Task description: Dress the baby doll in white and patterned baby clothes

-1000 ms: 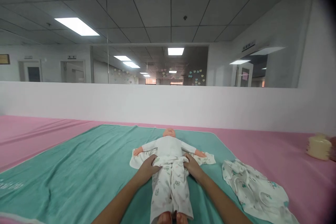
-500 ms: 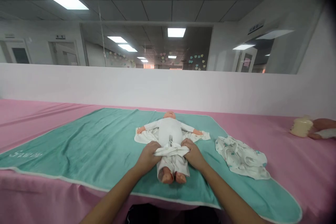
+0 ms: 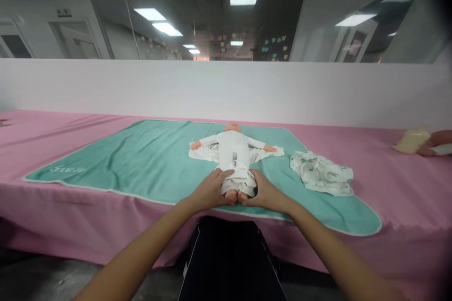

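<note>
A baby doll [image 3: 233,145] in a white long-sleeved top lies on its back, head away from me, arms spread over a white garment [image 3: 205,153]. White pants [image 3: 240,176] are bunched over its hips and legs, and its bare feet [image 3: 231,196] point toward me. My left hand [image 3: 210,190] curves around the doll's leg on the left, fingers on the pants and thumb by the foot. On the other side my right hand [image 3: 267,192] curves the same way, fingers on the cloth and thumb beside the foot, with a small gap inside its curl.
A green blanket [image 3: 158,160] with white edging lies under the doll on a pink-covered table [image 3: 332,136]. To the right is a crumpled white printed cloth [image 3: 321,174]. Farther right stand a pale yellow bottle [image 3: 411,141] and part of another doll [image 3: 441,138]. A white wall [image 3: 212,89] rises behind.
Both hands have left the stretched waistband and moved down toward the doll's feet, now around the lower legs. The pants now lie bunched over the legs. The view has tilted downward.
</note>
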Available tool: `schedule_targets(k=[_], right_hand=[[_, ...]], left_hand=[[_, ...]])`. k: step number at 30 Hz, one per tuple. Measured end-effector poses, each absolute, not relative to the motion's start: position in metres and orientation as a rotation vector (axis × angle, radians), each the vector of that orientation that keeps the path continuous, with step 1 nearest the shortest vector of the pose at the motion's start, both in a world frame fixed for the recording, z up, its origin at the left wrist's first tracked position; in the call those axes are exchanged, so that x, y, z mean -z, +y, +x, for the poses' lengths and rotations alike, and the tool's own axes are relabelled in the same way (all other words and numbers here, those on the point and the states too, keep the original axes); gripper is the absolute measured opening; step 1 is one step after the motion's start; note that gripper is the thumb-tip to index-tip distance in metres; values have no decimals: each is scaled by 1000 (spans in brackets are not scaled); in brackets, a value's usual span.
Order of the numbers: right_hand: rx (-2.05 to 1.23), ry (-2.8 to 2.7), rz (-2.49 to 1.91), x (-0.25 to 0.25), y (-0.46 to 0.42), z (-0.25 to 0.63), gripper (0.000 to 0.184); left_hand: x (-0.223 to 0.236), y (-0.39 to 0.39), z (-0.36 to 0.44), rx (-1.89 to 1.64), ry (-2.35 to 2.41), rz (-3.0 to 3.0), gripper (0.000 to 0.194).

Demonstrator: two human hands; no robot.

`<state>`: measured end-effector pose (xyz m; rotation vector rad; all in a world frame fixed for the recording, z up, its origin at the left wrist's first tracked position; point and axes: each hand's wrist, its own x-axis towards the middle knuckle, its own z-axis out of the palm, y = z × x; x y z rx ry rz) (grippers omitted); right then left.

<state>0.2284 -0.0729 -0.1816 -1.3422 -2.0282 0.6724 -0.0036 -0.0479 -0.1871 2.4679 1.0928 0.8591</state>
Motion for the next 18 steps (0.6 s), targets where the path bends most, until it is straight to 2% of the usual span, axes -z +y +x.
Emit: schedule_targets(k=[5, 8, 11, 14, 18], right_hand=[[-601, -1874, -1432, 184, -94, 206, 45], [-488, -1719, -1492, 187, -108, 197, 29], [-364, -1657, -1466, 187, -128, 189, 21], [-372, -1830, -1348, 178, -155, 188, 12], [-593, -2235, -1153, 161, -198, 202, 15]], left_hand=[[192, -71, 11, -1052, 1211, 2277, 47], [192, -89, 22, -1133, 1311, 2207, 31], [185, -108, 31, -1148, 1382, 2097, 23], [171, -134, 28, -1049, 1281, 1977, 23], [154, -182, 1, -764, 946, 2004, 49]])
